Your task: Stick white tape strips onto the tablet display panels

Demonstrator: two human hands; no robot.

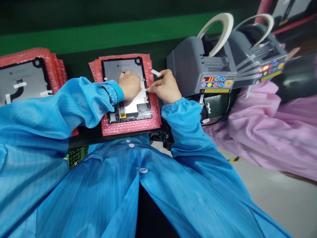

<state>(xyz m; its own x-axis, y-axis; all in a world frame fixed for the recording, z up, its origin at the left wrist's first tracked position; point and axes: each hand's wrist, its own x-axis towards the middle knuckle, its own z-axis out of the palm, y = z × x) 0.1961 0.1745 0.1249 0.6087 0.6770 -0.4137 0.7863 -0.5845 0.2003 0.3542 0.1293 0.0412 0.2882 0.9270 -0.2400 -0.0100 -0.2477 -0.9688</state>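
Note:
In front of me, the opened tablet (128,64) lies flat, its inner side up, with a grey panel, black frame and circuit parts showing. My left hand (130,85) rests over its middle, fingers curled down against it; whatever is under the fingertips is hidden. At the tablet's right edge, my right hand (168,87) pinches with thumb and forefinger by a small white piece at the frame. A strip of white tape (155,72) sticks out from its upper fingers. Pink bubble wrap (131,128) lies beneath the tablet.
Another opened tablet (24,73) with tape strips lies on pink bubble wrap at left. Two grey tape dispensers (185,66) with rolls of white tape stand at right. A co-worker's pink sleeve (257,115) reaches beside them. A green crate (77,156) sits below the table edge.

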